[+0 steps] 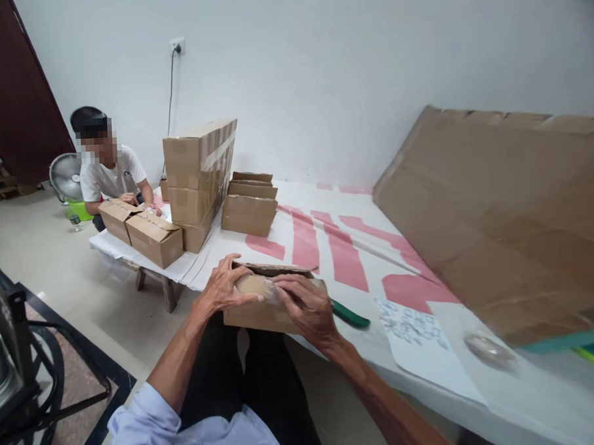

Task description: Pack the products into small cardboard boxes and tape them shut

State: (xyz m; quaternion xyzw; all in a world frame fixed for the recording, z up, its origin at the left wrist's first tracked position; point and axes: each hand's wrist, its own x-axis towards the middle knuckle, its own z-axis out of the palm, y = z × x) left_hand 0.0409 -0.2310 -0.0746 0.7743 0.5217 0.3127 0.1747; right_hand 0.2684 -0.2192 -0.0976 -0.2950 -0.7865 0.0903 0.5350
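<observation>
A small brown cardboard box (259, 318) rests near the table's front edge, above my lap, with its top open and a flap raised at the back. Around its left end curl the fingers of my left hand (226, 288), the thumb lying across a tan surface in the opening. My right hand (308, 307) bends over the right part of the box, its fingertips closed on a bit of shiny clear plastic (271, 290). Most of the box's inside is hidden by my hands. Just right of my right hand lies a green-handled tool (351, 314), partly covered.
Stacked long cartons (186, 168) and several open boxes (250, 215) stand left of centre. Two closed boxes (154, 238) sit nearer a co-worker (112, 178). To the right are a written sheet (415, 335), a roll of clear tape (489, 350) and a big carton (504, 226).
</observation>
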